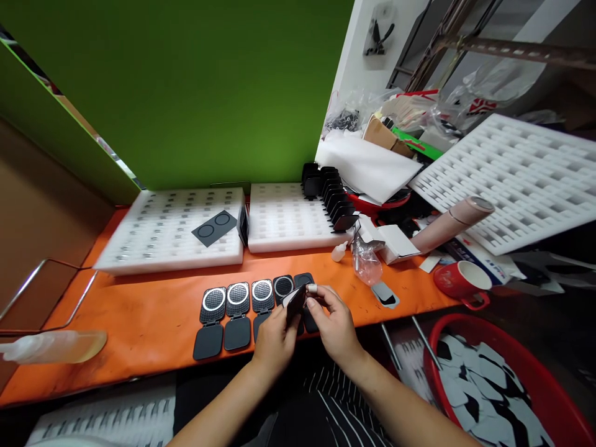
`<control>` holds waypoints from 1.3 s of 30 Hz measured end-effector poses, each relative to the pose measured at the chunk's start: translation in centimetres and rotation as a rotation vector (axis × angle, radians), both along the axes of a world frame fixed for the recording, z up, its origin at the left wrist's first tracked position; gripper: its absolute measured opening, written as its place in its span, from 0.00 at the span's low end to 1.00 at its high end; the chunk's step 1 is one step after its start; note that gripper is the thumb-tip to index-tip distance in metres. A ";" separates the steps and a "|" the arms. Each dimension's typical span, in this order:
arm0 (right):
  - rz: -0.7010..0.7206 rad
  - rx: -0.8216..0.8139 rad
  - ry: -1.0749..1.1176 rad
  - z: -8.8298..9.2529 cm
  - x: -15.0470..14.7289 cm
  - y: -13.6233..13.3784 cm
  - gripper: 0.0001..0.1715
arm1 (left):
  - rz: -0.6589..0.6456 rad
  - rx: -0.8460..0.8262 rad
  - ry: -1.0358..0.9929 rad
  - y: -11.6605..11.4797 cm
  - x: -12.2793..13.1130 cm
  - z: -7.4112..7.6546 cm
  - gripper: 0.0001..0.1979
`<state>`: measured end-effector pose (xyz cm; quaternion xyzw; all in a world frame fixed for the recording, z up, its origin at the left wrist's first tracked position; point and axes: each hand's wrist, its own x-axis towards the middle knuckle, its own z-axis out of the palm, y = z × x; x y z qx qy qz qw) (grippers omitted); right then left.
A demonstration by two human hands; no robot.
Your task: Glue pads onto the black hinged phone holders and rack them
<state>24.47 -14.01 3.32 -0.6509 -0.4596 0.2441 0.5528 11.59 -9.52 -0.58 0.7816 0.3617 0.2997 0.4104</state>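
My left hand [274, 338] and my right hand [333, 320] meet over the front edge of the orange table [149, 310]. Together they pinch a small black hinged part [295, 301], tilted up between the fingers. A white cot covers one right fingertip. Just behind the hands lies a row of several black hinged parts [237, 310] with round silver-ringed mesh faces, opened flat. The nearest one is partly hidden by my hands.
Two white foam trays [177, 233] [284, 217] sit at the back, one with a stack of black parts [330, 195]. A small glue bottle [339, 251], a plastic bag [367, 261], a red mug [460, 282] and a red basin of scraps [493, 379] stand right. A plastic bottle [56, 346] lies left.
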 end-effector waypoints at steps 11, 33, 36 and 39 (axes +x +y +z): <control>0.033 0.262 -0.535 0.0 1.4 0.3 0.17 | -0.008 -0.164 -0.089 -1.2 0.3 1.1 0.13; 0.176 -0.017 -0.624 1.1 2.5 -0.1 0.11 | -0.061 -0.275 0.034 -1.6 -0.1 1.3 0.10; 0.216 -0.070 -0.550 1.3 2.6 -0.3 0.10 | -0.076 -0.333 0.031 -1.7 -0.1 1.2 0.10; 0.180 -0.126 -0.295 0.9 2.6 -0.5 0.06 | -0.063 -0.434 -0.004 -1.9 -0.1 0.8 0.08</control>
